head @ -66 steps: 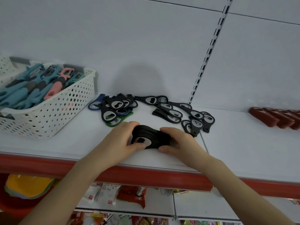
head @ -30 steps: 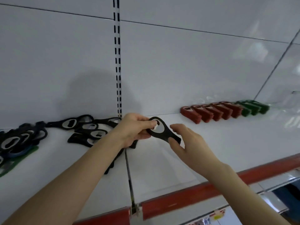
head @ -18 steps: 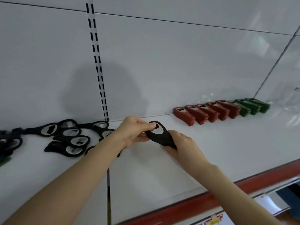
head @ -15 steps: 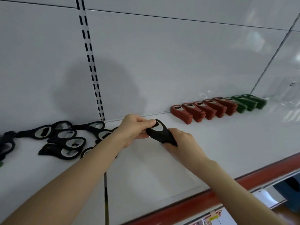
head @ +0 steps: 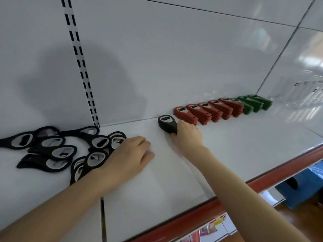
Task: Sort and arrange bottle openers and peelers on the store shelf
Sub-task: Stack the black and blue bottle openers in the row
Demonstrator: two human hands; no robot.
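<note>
Right hand (head: pixel 187 135) is reaching to the back of the shelf (head: pixel 244 145), arm extended, fingers curling round the handle end of the black bottle-opener stack (head: pixel 167 124). The stack is lying flat by the back panel, metal-ringed head pointing away, just left of the red bottle-opener stacks (head: pixel 201 112). The green bottle-opener stacks (head: pixel 255 103) are continuing that row to the right.

Left hand (head: pixel 129 154) is lying palm down, fingers relaxed with tips touching bare shelf, wrist overlapping the right edge of the loose black bottle openers (head: pixel 61 147).

The right fingertips are hiding behind the stack's handle, and the left thumb is out of sight. The left forearm is covering part of the pile, so no count is possible. The clear items (head: pixel 305 95) at far right are blurring into glare, and the type is unreadable.
</note>
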